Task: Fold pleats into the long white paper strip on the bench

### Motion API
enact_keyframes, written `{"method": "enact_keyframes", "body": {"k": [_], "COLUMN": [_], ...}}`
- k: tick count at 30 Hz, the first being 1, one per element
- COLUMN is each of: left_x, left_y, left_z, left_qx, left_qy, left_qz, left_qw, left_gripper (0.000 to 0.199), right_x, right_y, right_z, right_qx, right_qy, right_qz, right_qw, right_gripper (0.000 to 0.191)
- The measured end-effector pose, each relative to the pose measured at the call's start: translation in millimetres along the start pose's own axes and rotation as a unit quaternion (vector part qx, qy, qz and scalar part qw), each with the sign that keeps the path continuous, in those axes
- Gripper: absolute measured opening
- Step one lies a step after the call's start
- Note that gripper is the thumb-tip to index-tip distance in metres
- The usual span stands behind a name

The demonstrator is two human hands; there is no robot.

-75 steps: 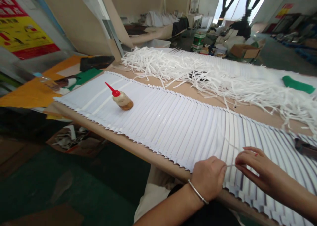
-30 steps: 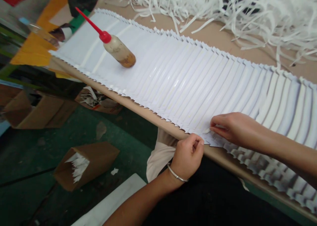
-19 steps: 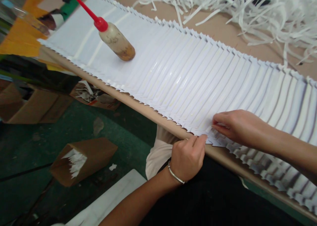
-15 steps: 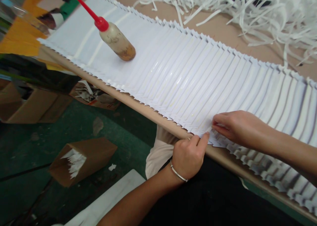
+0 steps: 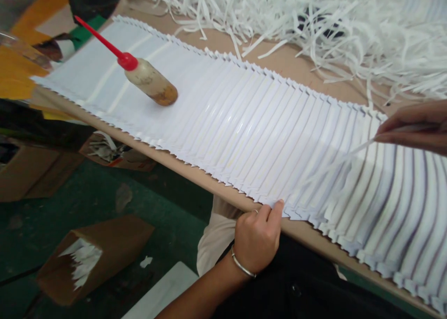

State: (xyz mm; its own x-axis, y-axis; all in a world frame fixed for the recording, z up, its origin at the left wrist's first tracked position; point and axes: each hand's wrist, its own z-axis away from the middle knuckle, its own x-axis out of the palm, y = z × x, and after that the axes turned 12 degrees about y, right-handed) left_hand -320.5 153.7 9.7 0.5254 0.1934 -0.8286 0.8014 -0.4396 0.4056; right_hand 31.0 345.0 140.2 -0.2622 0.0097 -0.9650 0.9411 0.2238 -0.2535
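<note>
A long row of overlapping white sheets (image 5: pixel 223 123) with jagged ends runs across the table. My left hand (image 5: pixel 258 233), with a ring and a bracelet, presses its index fingertip on the near edge of the sheets; its other fingers are curled, and whether they grip the edge is hidden. At the right, my right hand (image 5: pixel 412 125) pinches a thin white strip (image 5: pixel 359 146), which slants down toward the sheets near my left hand. A squeeze bottle (image 5: pixel 153 82) with a red nozzle stands on the sheets at the left.
Loose white strips (image 5: pixel 279 21) are heaped along the table's far side. The brown table edge (image 5: pixel 195 177) passes in front of my body. Below it on the green floor are an open cardboard box (image 5: pixel 122 244) holding white scraps and another box (image 5: pixel 45 170).
My right hand has moved up and right, away from my left hand, and a white strip now stretches from its fingers. My left hand stays at the sheets' edge. The view has shifted slightly.
</note>
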Motion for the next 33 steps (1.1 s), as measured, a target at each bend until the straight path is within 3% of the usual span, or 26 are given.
{"method": "enact_keyframes", "body": {"k": [3,6,8,11,17,24,28,33], "left_x": [-0.5,-1.3,-1.7,-1.8,-1.0,1.3,1.0,2.0], "left_y": [0,0,0,0,0,-2,-2,-2], "left_z": [0,0,0,0,0,2,2,2], "left_qx": [0.004,0.008,0.009,0.009,0.005,0.004,0.007,0.007], "left_qy": [0.004,0.003,0.004,0.003,0.005,0.009,0.015,0.028], "left_qz": [-0.009,-0.016,-0.018,-0.019,-0.013,-0.01,-0.004,-0.002], "left_qw": [1.0,1.0,1.0,1.0,1.0,1.0,1.0,1.0], "left_gripper": [0.039,0.039,0.039,0.04,0.04,0.04,0.041,0.041], "right_x": [12,37,50,60,72,90,90,82], "right_y": [-9,-34,-47,-53,-41,-31,-28,-6], "right_z": [-24,-43,-51,-60,-69,-72,-77,-93], "right_qx": [0.018,0.057,0.068,0.069,0.035,0.022,0.009,-0.007], "right_qy": [-0.047,-0.035,-0.048,-0.072,-0.09,-0.071,-0.096,-0.054], "right_qz": [0.014,0.021,0.01,-0.001,0.0,0.023,0.032,0.018], "right_qw": [0.999,0.998,0.996,0.995,0.995,0.997,0.995,0.998], "right_gripper": [0.06,0.024,0.016,0.017,0.019,0.014,0.014,0.018]}}
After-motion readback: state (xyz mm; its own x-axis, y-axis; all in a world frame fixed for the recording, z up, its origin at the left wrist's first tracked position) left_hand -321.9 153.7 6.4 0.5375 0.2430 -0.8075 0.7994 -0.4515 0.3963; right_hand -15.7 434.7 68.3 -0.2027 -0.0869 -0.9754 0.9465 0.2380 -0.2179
